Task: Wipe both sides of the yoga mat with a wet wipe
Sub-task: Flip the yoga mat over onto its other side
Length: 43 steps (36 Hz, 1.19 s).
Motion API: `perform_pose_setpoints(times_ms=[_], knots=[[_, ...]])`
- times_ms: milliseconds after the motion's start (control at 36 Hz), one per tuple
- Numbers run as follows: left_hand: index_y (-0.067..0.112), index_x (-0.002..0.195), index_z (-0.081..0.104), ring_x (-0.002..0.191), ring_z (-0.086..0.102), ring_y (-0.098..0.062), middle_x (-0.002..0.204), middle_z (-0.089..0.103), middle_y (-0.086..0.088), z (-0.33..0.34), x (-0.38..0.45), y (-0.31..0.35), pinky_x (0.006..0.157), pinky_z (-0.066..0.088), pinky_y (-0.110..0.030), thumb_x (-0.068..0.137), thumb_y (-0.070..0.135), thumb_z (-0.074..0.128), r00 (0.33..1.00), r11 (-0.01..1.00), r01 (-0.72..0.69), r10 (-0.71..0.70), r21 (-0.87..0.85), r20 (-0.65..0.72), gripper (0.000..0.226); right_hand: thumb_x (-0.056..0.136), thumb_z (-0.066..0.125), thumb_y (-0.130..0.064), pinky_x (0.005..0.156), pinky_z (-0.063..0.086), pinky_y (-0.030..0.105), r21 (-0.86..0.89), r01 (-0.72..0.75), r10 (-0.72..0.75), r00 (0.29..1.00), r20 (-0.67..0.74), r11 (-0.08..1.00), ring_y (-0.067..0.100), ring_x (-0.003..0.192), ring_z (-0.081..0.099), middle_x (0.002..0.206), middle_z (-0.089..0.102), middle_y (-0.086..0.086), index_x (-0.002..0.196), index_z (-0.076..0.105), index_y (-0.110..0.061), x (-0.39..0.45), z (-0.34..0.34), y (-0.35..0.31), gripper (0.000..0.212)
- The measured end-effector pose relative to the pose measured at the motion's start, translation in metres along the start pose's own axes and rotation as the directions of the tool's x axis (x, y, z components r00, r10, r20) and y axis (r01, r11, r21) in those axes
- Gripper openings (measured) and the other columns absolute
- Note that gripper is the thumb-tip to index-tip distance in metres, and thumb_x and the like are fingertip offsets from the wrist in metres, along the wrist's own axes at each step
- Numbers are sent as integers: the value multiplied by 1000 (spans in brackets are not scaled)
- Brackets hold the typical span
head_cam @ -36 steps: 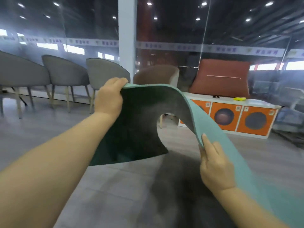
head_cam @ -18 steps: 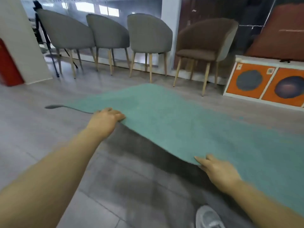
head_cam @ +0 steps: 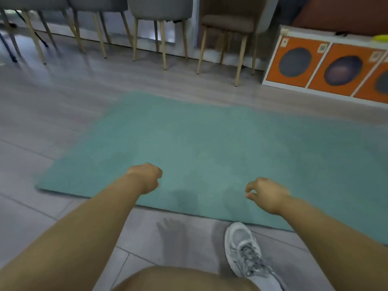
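This looks like a commercial lounge or studio space rather than a home. Behind the teal yoga mat [head_cam: 210,148] spread on the grey tile floor [head_cam: 52,97], a row of upholstered chairs [head_cam: 159,9] with slim wooden legs lines a glass wall. To the mat's far right stands a white low cabinet [head_cam: 327,66] with orange fronts.

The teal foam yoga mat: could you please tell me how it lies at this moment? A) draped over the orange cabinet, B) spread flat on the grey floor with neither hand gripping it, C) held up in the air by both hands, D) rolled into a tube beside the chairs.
B: the teal foam yoga mat lies spread flat on the grey floor, while the left hand and right hand hang above it, gripping nothing.
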<state>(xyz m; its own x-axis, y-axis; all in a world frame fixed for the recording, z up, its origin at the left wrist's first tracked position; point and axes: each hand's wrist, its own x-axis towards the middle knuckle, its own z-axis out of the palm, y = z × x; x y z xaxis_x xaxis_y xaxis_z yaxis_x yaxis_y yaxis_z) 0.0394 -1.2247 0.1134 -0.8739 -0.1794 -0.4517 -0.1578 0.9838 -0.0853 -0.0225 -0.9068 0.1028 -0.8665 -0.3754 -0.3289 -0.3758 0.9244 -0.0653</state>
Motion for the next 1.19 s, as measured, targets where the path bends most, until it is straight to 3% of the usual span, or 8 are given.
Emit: perform_pose_setpoints(times_ms=[250,528,750,917,1000,1083,1194], knots=[[27,132,49,120,50,-23,135,48,-2,-25,17,125,96,42,-32,98,37,46,975,975,-221,221,27,-13,36,95,45,-43,91,42,35,19,-176,176,984,-37,984,24,111,51,122,50,3,118,58,-28,-51,-23,111,30],[29,127,51,116,53,-24,131,51,-1,-9,17,311,89,44,-30,97,38,45,879,870,-475,477,131,20,32,94,46,-44,93,42,35,31,-402,401,916,28,915,25,114,51,124,49,2,118,58,-29,-142,18,268,30],[25,131,48,123,48,-22,135,49,-1,37,27,455,96,43,-32,97,40,45,812,788,-579,580,207,63,38,96,42,-43,89,46,37,3,-521,519,851,77,854,27,108,53,122,49,4,119,56,-27,-190,75,388,31],[22,129,43,121,47,-27,131,45,-5,81,43,556,92,42,-36,96,41,43,802,785,-593,594,179,56,38,97,39,-41,87,48,38,38,-565,560,823,93,824,29,104,55,121,48,5,118,55,-23,-194,123,452,32],[22,134,35,123,41,-29,136,37,-5,103,54,598,94,42,-40,95,43,45,798,781,-597,601,183,34,45,98,39,-39,85,49,39,70,-587,581,809,93,806,30,102,56,120,48,5,119,54,-21,-188,148,476,32],[21,148,12,136,23,-33,152,15,-8,120,72,626,102,35,-44,97,44,42,803,771,-583,594,257,39,64,98,38,-35,84,49,39,92,-605,597,796,98,791,29,104,55,124,45,5,124,50,-20,-177,172,498,32],[23,151,-3,143,5,-37,158,-4,-10,133,102,639,111,21,-47,102,35,23,825,768,-537,564,347,27,57,96,42,-23,79,47,37,121,-631,627,776,76,766,30,106,54,124,41,6,126,46,-18,-153,198,524,30]])
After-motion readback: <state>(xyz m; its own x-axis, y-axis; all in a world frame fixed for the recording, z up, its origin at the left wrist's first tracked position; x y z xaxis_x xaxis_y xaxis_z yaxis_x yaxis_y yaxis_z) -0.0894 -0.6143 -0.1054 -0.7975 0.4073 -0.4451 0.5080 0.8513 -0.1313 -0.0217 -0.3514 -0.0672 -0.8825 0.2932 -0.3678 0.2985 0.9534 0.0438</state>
